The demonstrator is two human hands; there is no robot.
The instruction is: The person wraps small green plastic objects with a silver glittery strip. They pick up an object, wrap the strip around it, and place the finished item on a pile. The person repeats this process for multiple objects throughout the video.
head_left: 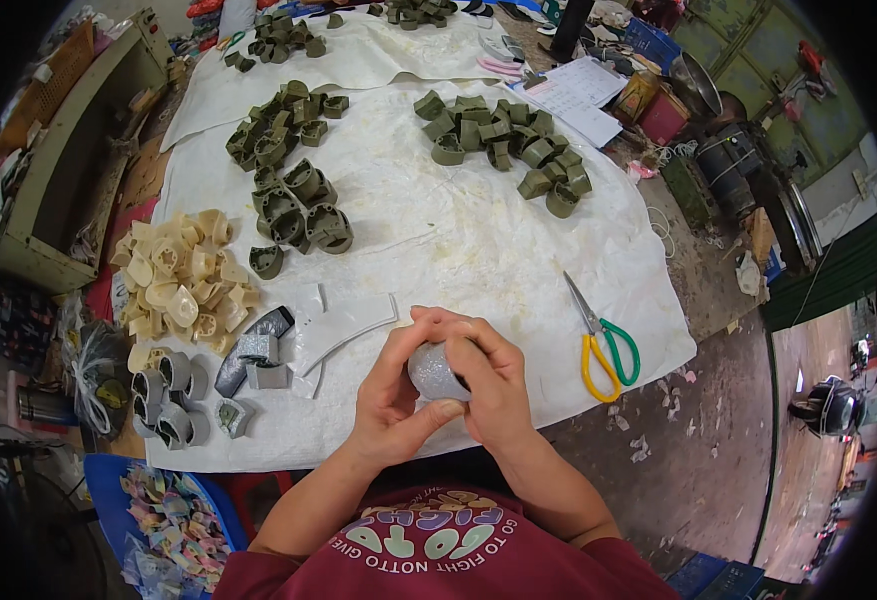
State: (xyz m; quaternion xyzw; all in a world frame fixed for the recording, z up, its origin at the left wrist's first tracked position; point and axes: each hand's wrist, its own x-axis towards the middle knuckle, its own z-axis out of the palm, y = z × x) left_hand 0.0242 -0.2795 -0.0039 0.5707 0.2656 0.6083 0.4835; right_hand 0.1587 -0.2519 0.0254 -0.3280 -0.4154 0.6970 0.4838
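Observation:
Close to my body, above the table's near edge, a silver glittery shoe heel is held between both hands. My left hand is curled round its left side, with the thumb along its lower edge. Around the right side wraps my right hand, its fingers bent over the top and the fingertips of both hands meeting. Part of the heel is hidden by the fingers. To the left lie curved pale strips, a dark grey strip and several silver-covered heels.
Green-and-yellow-handled scissors lie right on the white sheet. Beige heels are heaped left; dark green heels stand in groups farther back, others far right. A blue basin of colourful scraps sits lower left.

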